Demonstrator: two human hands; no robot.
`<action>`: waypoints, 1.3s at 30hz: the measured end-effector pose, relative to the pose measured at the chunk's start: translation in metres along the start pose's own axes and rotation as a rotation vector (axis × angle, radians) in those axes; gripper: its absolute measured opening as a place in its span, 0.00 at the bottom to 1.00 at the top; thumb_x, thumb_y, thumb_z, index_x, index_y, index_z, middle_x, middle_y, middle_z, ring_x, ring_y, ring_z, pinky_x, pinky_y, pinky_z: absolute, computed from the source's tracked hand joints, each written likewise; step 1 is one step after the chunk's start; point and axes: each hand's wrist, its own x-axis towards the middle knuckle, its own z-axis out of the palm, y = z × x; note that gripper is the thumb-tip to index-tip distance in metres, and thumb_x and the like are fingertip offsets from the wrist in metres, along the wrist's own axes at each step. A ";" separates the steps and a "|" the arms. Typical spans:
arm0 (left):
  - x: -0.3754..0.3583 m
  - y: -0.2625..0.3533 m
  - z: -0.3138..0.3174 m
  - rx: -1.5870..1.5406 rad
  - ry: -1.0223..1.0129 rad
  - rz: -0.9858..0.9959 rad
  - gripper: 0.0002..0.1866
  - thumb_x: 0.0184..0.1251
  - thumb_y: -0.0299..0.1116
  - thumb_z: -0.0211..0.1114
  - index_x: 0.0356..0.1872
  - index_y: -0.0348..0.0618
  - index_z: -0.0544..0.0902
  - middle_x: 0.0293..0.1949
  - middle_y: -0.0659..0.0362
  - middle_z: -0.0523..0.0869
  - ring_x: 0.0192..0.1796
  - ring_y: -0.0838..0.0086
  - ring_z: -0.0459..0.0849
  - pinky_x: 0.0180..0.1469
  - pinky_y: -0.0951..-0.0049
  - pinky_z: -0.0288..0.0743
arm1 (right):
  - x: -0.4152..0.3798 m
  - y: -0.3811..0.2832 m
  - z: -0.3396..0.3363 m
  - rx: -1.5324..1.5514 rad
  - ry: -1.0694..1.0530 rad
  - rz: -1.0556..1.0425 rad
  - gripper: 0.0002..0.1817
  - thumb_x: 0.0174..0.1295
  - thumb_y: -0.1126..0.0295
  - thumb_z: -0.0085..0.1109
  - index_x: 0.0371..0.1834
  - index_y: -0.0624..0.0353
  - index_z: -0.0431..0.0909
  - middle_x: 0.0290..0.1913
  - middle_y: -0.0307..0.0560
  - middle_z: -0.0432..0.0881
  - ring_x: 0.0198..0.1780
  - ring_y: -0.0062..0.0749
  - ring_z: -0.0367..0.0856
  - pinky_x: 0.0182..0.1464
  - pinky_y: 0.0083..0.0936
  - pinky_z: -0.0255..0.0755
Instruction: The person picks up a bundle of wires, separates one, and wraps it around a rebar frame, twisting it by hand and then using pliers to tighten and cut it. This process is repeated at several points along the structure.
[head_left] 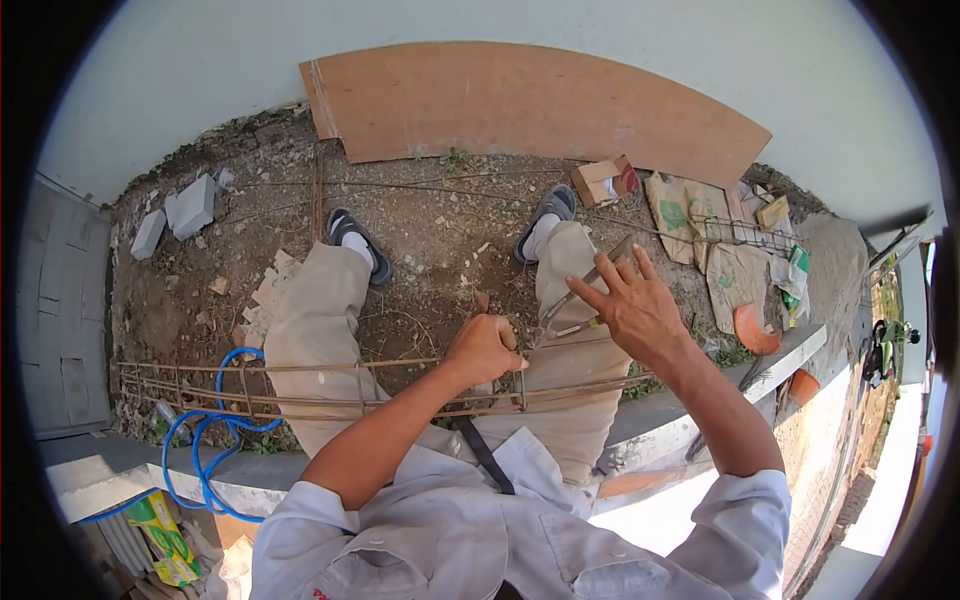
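A long rebar cage (310,403) of thin rusty bars and stirrups lies across my thighs. My left hand (485,350) is closed at the cage's right part, thumb and fingers pinched by the corner of a stirrup (521,390). Any wire between those fingers is too small to make out. In my right hand (640,308) is a pair of pincers (578,328), its handles spread apart and its jaws pointing left toward the stirrup. The fingers of that hand are partly stretched along the handles.
A brown plywood sheet (520,100) leans on the wall. On the rubble ground lie grey blocks (190,207), a cardboard box (603,183), paper sacks (735,280) and another wire cage (745,233). A blue hose (205,460) coils by the cage's left end, over a concrete ledge (640,452).
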 end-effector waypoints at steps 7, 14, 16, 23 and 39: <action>-0.002 0.002 -0.009 -0.016 -0.021 -0.069 0.17 0.44 0.36 0.87 0.30 0.36 0.91 0.31 0.45 0.92 0.37 0.57 0.94 0.45 0.59 0.85 | 0.039 0.012 0.006 -0.035 0.020 -0.188 0.29 0.74 0.59 0.62 0.78 0.31 0.75 0.76 0.50 0.74 0.72 0.42 0.77 0.86 0.54 0.54; 0.000 -0.001 -0.013 0.009 -0.027 -0.070 0.17 0.44 0.36 0.87 0.31 0.35 0.91 0.32 0.44 0.93 0.39 0.56 0.94 0.47 0.59 0.85 | 0.062 0.015 0.002 -0.049 0.061 -0.302 0.27 0.76 0.59 0.57 0.78 0.27 0.75 0.75 0.49 0.74 0.72 0.39 0.76 0.86 0.50 0.53; 0.001 -0.002 -0.013 0.008 -0.035 -0.082 0.17 0.44 0.36 0.87 0.31 0.35 0.91 0.33 0.44 0.93 0.40 0.56 0.94 0.47 0.59 0.85 | 0.067 0.012 0.006 -0.118 0.099 -0.342 0.23 0.77 0.58 0.55 0.74 0.37 0.78 0.71 0.49 0.78 0.71 0.39 0.77 0.87 0.51 0.52; 0.001 0.001 -0.014 -0.002 -0.081 -0.119 0.19 0.44 0.35 0.87 0.35 0.34 0.91 0.36 0.44 0.93 0.42 0.55 0.94 0.49 0.59 0.85 | 0.086 0.002 -0.025 -0.337 0.104 -0.437 0.11 0.72 0.65 0.55 0.44 0.61 0.82 0.47 0.50 0.85 0.62 0.41 0.82 0.82 0.48 0.61; 0.070 0.037 0.047 -0.245 0.299 0.208 0.24 0.51 0.36 0.85 0.47 0.32 0.89 0.36 0.40 0.92 0.42 0.51 0.93 0.47 0.57 0.86 | 0.103 -0.026 -0.030 -0.184 -0.216 -0.232 0.13 0.63 0.64 0.63 0.43 0.59 0.90 0.42 0.51 0.91 0.53 0.46 0.89 0.59 0.49 0.81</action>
